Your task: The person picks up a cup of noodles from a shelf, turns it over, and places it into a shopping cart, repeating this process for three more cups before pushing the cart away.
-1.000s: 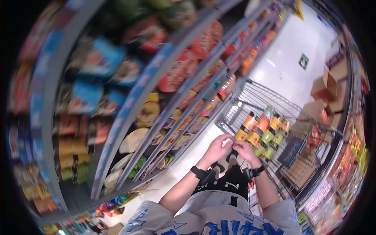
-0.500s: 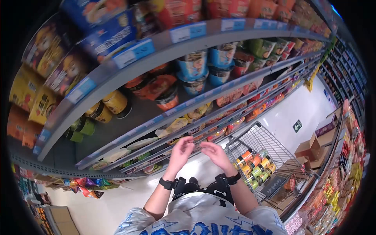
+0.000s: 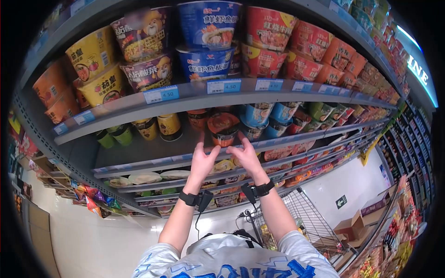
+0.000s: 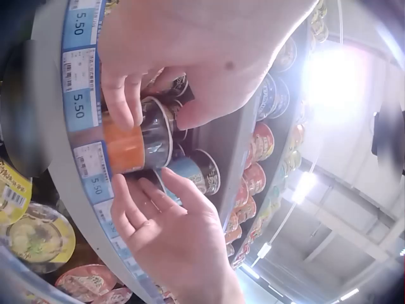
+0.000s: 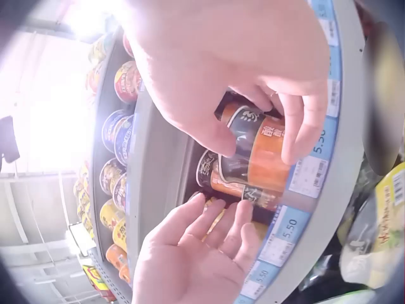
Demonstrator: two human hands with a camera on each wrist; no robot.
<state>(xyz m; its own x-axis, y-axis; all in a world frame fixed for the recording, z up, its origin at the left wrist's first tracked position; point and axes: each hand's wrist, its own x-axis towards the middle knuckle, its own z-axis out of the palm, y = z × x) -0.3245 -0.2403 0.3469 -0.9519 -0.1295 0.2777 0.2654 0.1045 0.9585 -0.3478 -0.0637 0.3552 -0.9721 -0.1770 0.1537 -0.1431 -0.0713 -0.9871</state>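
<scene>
An orange-and-black instant noodle cup [image 3: 224, 139] sits at the front of the second shelf, near its price-label edge. My left hand [image 3: 204, 160] is at its left side and my right hand [image 3: 246, 157] at its right, thumbs turned inward. In the left wrist view, the left hand [image 4: 183, 50] reaches over the cup [image 4: 130, 149], while the right hand [image 4: 180, 244] lies palm up beside it. Seen from the right wrist, relaxed fingers [image 5: 294, 130] of the right hand come close along the orange side of the cup [image 5: 266, 152].
Beside the cup stand blue noodle cups [image 3: 256, 116] and yellow ones [image 3: 169, 126]. Larger noodle tubs [image 3: 206, 25] fill the shelf above, with price labels [image 3: 224, 86] along its edge. A wire shopping cart [image 3: 301, 215] is behind to the right, near cardboard boxes [image 3: 350, 227].
My view has swung from the cart to face the shelf squarely. Both hands, earlier together over the cart and then raised apart, have reached forward to either side of the orange-and-black cup.
</scene>
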